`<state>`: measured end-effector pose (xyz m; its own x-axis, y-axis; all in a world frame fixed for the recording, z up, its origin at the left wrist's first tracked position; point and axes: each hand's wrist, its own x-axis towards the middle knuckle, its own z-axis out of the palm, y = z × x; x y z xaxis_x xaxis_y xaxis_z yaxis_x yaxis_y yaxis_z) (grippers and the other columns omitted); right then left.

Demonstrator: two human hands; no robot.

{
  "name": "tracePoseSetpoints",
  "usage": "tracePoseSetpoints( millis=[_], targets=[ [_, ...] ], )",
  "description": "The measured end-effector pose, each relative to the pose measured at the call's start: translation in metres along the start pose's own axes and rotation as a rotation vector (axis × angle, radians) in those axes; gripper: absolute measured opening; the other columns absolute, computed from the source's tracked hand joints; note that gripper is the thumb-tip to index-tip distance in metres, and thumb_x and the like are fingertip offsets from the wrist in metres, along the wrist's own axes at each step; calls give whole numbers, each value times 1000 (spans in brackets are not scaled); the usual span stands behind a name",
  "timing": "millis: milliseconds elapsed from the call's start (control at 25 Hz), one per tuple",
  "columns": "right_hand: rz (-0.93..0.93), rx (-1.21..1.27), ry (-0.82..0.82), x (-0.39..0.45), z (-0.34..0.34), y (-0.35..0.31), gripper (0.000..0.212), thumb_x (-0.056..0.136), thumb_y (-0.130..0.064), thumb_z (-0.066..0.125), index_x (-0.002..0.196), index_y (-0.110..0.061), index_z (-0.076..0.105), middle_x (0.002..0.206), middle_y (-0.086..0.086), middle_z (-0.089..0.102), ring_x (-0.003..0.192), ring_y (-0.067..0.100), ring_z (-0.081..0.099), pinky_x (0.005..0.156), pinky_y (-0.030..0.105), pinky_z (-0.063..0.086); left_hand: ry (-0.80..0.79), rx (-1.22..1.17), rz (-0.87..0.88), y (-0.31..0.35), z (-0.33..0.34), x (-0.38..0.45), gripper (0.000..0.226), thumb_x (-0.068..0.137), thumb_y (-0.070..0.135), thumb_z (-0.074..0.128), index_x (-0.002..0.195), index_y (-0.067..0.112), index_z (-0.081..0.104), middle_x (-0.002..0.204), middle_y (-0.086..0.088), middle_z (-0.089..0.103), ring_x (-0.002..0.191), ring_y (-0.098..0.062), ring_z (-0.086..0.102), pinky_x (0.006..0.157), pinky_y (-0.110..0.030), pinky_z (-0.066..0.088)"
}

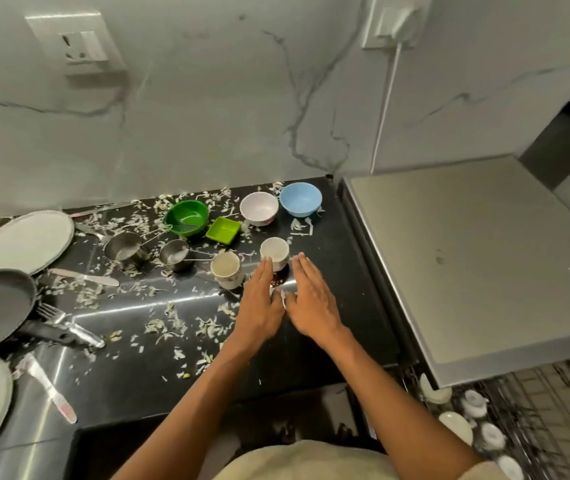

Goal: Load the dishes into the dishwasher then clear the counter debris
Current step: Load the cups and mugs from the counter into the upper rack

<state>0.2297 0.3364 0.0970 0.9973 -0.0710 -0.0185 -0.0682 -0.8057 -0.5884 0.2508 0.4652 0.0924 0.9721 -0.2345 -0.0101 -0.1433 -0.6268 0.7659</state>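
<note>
**Head view: two flat hands closing on one small cup**

Head view shows both hands stretched forward over the black polished stone counter [328, 323], palms down, fingers straight and pressed together, nothing pinched in either. The left hand [259, 306] and right hand [311, 303] lie side by side, thumbs nearly meeting, with a scrap of pale debris seen between them.

The small round off-white ceramic cup [274, 252] stands upright just beyond the fingertips, in the gap between the two hands. The left fingertips appear to touch its near wall; the right fingertips lie just beside it, apart. The left hand is therefore judged the nearer, and a grasp from either side is open.

Just left of the left hand stands a second beige ceramic cup [226, 270], close enough to be knocked (the likeliest obstruction). Beyond the cups sit a square lime-green plastic dish [223, 230], a round dark-green plastic bowl [186, 217], a pale pink bowl [259, 207] and a light blue bowl [300, 198]. Shredded white peelings [159, 327] are scattered left of the hands. To the right and near the body, the dishwasher's wire rack [536, 410] is already partly loaded.
</note>
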Motion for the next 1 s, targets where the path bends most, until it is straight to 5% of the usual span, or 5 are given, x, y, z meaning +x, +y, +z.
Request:
tracePoseSetpoints(
  millis=[80,240,520,800,1000],
  targets=[
    [17,14,-36,17,2,-7,73,97,-15,56,159,-11,18,167,5,13,154,19,9,124,33,15,16,-59,7,0,-8,12,69,89,5,51,154,6,29,159,-9,33,147,-16,29,122,-39,24],
    [77,60,-99,55,2,-11,79,91,-11,62,159,-13,20,167,4,16,153,20,13,123,34,19,17,-140,-87,3,-17,38,55,87,-10,50,141,0,44,137,-15,54,122,-13,47,94,-8,26],
    [152,134,-122,84,19,-3,86,83,-13,74,155,-14,26,154,6,34,143,24,32,113,37,34,-42,-223,-84,-10,-11,55,62,79,-11,49,135,16,52,117,10,62,110,-7,57,84,3,34],
    [222,239,12,85,18,15,64,65,-33,89,121,-22,59,117,-1,53,112,21,55,95,35,48,3,-224,-87,-16,-2,51,70,77,-14,53,138,22,57,116,14,66,102,2,61,84,-4,43],
    [366,476,127,50,-5,24,61,62,-34,94,111,-20,62,102,-11,64,94,6,61,81,25,52,-38,-261,-36,-12,9,42,68,77,-2,63,138,28,57,128,8,66,120,-7,60,100,-37,52]
  ],
)
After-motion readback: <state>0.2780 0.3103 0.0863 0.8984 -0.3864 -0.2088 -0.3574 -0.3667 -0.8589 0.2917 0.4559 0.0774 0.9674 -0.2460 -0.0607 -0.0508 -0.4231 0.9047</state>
